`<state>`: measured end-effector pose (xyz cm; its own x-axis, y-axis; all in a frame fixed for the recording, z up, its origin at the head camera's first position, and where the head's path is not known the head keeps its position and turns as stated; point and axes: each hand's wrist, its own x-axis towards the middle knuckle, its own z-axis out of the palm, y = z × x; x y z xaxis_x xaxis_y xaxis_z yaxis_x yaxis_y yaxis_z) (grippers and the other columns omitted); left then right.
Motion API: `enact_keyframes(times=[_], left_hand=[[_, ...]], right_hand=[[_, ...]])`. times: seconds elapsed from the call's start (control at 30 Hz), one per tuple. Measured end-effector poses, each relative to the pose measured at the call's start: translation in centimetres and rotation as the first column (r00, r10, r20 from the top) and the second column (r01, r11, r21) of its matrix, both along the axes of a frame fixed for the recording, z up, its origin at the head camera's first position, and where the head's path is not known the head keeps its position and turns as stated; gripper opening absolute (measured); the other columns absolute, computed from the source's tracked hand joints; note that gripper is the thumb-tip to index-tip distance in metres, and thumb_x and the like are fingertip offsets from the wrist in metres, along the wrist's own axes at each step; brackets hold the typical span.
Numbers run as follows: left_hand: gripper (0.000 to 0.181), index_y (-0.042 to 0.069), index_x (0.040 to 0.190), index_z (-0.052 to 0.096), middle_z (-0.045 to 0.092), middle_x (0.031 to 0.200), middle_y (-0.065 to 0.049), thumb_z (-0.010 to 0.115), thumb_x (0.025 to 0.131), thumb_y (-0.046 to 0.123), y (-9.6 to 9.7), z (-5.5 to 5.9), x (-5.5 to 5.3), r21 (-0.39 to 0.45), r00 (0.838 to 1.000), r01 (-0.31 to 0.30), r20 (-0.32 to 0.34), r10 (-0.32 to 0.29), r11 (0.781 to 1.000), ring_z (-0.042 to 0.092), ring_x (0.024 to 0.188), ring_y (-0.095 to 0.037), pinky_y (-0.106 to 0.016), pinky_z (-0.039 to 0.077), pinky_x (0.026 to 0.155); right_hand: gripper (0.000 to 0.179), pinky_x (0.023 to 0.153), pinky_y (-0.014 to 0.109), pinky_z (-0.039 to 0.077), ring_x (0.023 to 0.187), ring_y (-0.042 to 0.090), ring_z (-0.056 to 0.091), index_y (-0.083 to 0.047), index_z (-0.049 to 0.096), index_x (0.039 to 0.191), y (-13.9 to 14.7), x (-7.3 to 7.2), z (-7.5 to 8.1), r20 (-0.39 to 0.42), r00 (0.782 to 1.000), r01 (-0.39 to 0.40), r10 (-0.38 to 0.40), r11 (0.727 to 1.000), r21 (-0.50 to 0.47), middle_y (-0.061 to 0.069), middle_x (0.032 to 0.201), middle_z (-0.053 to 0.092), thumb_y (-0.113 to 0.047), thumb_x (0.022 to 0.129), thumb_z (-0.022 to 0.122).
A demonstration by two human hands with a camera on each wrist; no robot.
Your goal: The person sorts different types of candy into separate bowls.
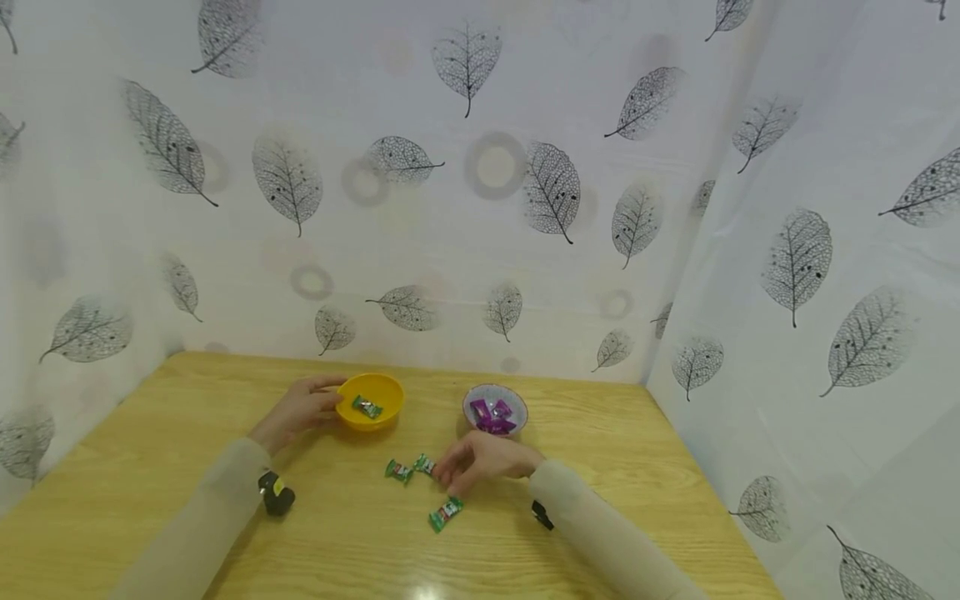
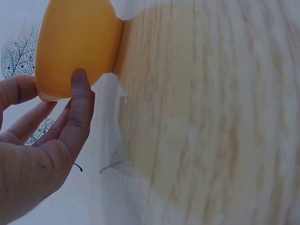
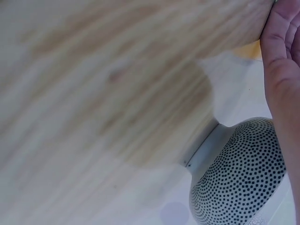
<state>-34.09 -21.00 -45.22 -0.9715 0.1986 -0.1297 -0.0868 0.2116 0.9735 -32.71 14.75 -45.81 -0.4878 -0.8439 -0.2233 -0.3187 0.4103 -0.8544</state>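
Observation:
My left hand [image 1: 303,412] holds the side of a yellow bowl [image 1: 390,408], with fingers on its outer wall and at its rim. Inside that bowl lies one green-wrapped candy [image 1: 367,407]. My right hand [image 1: 483,458] is low over the table, its fingers bent and apart from the thumb. Right at its fingertips is a green-wrapped candy [image 1: 424,465], partly covered by them. Another green candy [image 1: 446,514] lies just below the thumb, and a third candy [image 1: 398,472] is to the left. In the right wrist view most of the fingers are cut off.
Behind my right hand stands a patterned bowl [image 3: 239,173] with several purple-wrapped candies [image 1: 495,417] in it. The wooden table [image 1: 337,550] ends at a white leaf-print curtain [image 1: 420,242] at the back and sides.

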Motion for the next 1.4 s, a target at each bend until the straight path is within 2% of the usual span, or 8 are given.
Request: enact_keyframes(times=[0.2, 0.4, 0.53, 0.7, 0.83, 1.03, 1.23, 1.4], left_hand=[[0.053, -0.005, 0.149, 0.032, 0.031, 0.151, -0.032, 0.047, 0.101, 0.012, -0.1, 0.1, 0.1, -0.001, 1.000, 0.000, 0.002, 0.000, 1.000, 0.064, 0.102, -0.016, -0.037, 0.057, 0.091], [0.052, -0.005, 0.149, 0.032, 0.033, 0.150, -0.033, 0.047, 0.102, 0.011, -0.1, 0.1, 0.1, 0.002, 1.000, 0.002, 0.002, -0.002, 1.000, 0.064, 0.102, -0.017, -0.036, 0.057, 0.090], [0.053, -0.006, 0.148, 0.032, 0.034, 0.149, -0.033, 0.048, 0.101, 0.011, 0.0, -0.1, 0.0, 0.012, 1.000, 0.005, 0.000, -0.005, 1.000, 0.064, 0.101, -0.016, -0.036, 0.057, 0.090], [0.052, -0.006, 0.148, 0.033, 0.038, 0.147, -0.033, 0.048, 0.101, 0.010, 0.0, -0.3, -0.2, 0.015, 1.000, 0.007, -0.007, -0.006, 1.000, 0.064, 0.099, -0.014, -0.034, 0.057, 0.090], [0.052, -0.007, 0.148, 0.031, 0.037, 0.147, -0.034, 0.047, 0.101, 0.009, -0.1, -0.4, -0.2, 0.035, 1.000, 0.008, -0.005, -0.008, 0.999, 0.064, 0.099, -0.013, -0.033, 0.057, 0.090], [0.052, -0.007, 0.148, 0.032, 0.038, 0.146, -0.034, 0.046, 0.101, 0.010, -0.1, -0.4, -0.2, 0.030, 1.000, 0.008, -0.004, -0.008, 1.000, 0.064, 0.097, -0.012, -0.033, 0.057, 0.089], [0.052, -0.007, 0.148, 0.031, 0.038, 0.146, -0.034, 0.046, 0.101, 0.009, -0.1, -0.3, -0.1, 0.026, 1.000, 0.008, 0.004, -0.008, 1.000, 0.064, 0.097, -0.012, -0.033, 0.057, 0.088], [0.053, -0.007, 0.148, 0.031, 0.037, 0.147, -0.034, 0.046, 0.101, 0.009, -0.1, -0.3, -0.2, 0.026, 1.000, 0.006, 0.002, -0.006, 1.000, 0.063, 0.101, -0.014, -0.035, 0.057, 0.090]], right_hand=[[0.036, 0.086, 0.026, 0.056, 0.092, 0.010, 0.067, -0.005, 0.069, 0.118, 0.2, 0.0, -0.1, 0.012, 1.000, -0.017, 0.017, 1.000, -0.008, 0.006, 0.108, 0.074, -0.004, 0.083, 0.075], [0.037, 0.077, 0.020, 0.054, 0.083, 0.006, 0.063, -0.005, 0.071, 0.116, 0.0, 0.2, 0.1, 0.005, 0.998, -0.060, 0.060, 0.998, 0.017, 0.010, 0.106, 0.073, -0.002, 0.080, 0.076], [0.037, 0.075, 0.017, 0.053, 0.081, 0.004, 0.060, -0.003, 0.070, 0.115, 0.0, 0.3, 0.2, 0.000, 0.994, -0.105, 0.105, 0.994, 0.023, 0.006, 0.102, 0.072, 0.000, 0.079, 0.077], [0.034, 0.073, 0.014, 0.050, 0.080, 0.004, 0.055, -0.001, 0.070, 0.113, 0.0, 0.4, -0.1, 0.002, 0.984, -0.178, 0.178, 0.984, 0.014, -0.002, 0.095, 0.065, 0.001, 0.080, 0.076], [0.033, 0.073, 0.013, 0.049, 0.081, 0.003, 0.052, -0.003, 0.071, 0.112, -0.1, 0.5, 0.0, -0.057, 0.976, -0.207, 0.209, 0.978, 0.038, -0.005, 0.095, 0.062, -0.002, 0.080, 0.077], [0.031, 0.073, 0.012, 0.047, 0.081, 0.003, 0.051, -0.002, 0.072, 0.112, -0.2, 0.8, 0.2, -0.129, 0.968, -0.208, 0.216, 0.975, 0.074, -0.004, 0.093, 0.059, -0.001, 0.081, 0.076], [0.035, 0.071, 0.012, 0.046, 0.080, 0.002, 0.051, -0.008, 0.072, 0.115, -0.4, 0.9, 0.2, -0.156, 0.968, -0.180, 0.194, 0.979, 0.101, -0.010, 0.091, 0.057, -0.006, 0.080, 0.078], [0.032, 0.069, 0.013, 0.047, 0.078, 0.002, 0.052, -0.011, 0.074, 0.112, -0.5, 1.0, 0.3, -0.173, 0.968, -0.167, 0.184, 0.980, 0.107, -0.007, 0.090, 0.060, -0.008, 0.080, 0.079]])
